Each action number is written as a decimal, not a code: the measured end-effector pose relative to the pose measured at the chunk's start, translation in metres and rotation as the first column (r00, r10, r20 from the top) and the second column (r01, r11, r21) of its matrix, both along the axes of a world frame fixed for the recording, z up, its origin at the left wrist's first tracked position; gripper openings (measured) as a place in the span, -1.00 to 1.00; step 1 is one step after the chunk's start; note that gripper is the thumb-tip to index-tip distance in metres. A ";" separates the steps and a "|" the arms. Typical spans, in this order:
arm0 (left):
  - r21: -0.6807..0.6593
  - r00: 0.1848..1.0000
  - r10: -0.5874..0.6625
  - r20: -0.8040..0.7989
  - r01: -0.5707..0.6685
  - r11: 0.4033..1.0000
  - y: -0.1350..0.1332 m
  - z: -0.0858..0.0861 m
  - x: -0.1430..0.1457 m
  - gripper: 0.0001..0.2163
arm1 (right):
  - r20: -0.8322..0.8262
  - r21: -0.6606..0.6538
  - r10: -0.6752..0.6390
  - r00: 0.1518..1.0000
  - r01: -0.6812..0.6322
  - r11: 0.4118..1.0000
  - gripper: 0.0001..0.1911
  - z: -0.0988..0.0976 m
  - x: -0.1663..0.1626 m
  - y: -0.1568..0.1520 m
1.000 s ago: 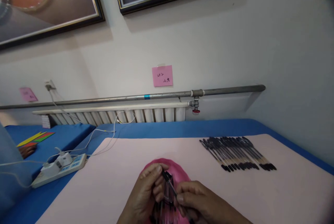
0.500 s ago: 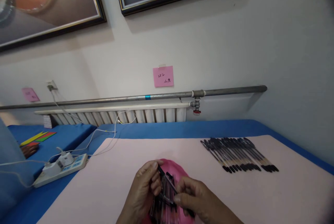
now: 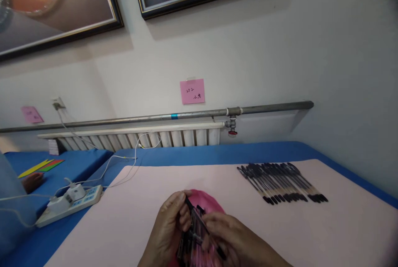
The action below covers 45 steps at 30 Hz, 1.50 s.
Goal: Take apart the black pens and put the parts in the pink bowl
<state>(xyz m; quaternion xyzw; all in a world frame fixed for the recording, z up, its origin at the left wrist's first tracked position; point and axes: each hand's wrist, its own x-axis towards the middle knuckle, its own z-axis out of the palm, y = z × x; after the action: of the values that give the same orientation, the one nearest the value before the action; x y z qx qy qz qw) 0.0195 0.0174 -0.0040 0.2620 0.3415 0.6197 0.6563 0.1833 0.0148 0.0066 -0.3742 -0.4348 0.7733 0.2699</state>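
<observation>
My left hand [image 3: 169, 217] pinches the dark upper end of a slim pen [image 3: 200, 220], which slants down to the right. My right hand [image 3: 231, 229] closes around the lower part of the same pen, its thumb and fingertips blurred. Below both hands sits a pink bowl-like container [image 3: 208, 201] holding several clear-barrelled pens [image 3: 194, 234] with black ends; my hands hide much of it. Over to the right, a row of similar pens [image 3: 276, 182] lies side by side on the pink sheet [image 3: 124, 217], dark ends towards me.
A white power strip [image 3: 71, 205] with plugged-in adapters and white cables lies at the left on the blue tabletop [image 3: 186, 155]. Behind the table are a radiator [image 3: 174, 137] and a pipe [image 3: 273, 107]. Another person's hand [image 3: 32, 182] rests near coloured strips [image 3: 40, 167] at far left.
My right hand has shifted slightly up along the pen, and its thumb and fingers have changed position. My left hand keeps its pinch. The view has shifted slightly.
</observation>
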 end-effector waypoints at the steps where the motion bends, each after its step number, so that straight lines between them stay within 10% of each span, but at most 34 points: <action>1: 0.000 1.000 0.001 -0.002 -0.001 1.000 0.000 0.000 0.000 -0.74 | -0.008 -0.047 0.035 0.999 -0.035 0.998 -0.76 0.002 0.000 -0.001; 9: -0.052 0.999 0.032 -0.008 -0.032 0.998 0.000 0.000 0.003 -0.75 | 0.281 0.318 -0.061 0.958 -0.033 0.948 -0.91 -0.001 0.003 0.006; 16: -0.093 0.973 0.228 -0.046 -0.231 0.969 0.005 -0.004 -0.005 -0.70 | 0.498 0.796 -0.417 0.760 -0.210 0.568 -0.88 -0.013 0.007 0.005; 27: -0.096 0.754 0.067 -0.653 -0.170 0.981 0.008 -0.016 -0.020 -0.70 | 0.337 0.548 -0.258 0.906 0.034 0.836 -0.78 -0.006 0.016 0.020; 34: -0.102 0.970 -0.165 -0.177 0.148 0.984 -0.003 0.004 0.001 -0.64 | 0.223 0.328 -0.051 0.973 -0.026 0.944 -0.82 -0.007 0.003 0.007; 45: -0.038 0.996 -0.022 -0.091 0.018 0.999 -0.002 0.001 0.002 -0.69 | 0.209 0.304 0.041 0.977 -0.105 0.947 -0.78 -0.005 0.000 0.003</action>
<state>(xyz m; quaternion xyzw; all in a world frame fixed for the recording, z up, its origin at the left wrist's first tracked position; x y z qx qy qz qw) 0.0217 0.0159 -0.0034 0.2812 0.3797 0.5941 0.6510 0.1833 0.0183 0.0016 -0.3859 -0.5906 0.6624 0.2521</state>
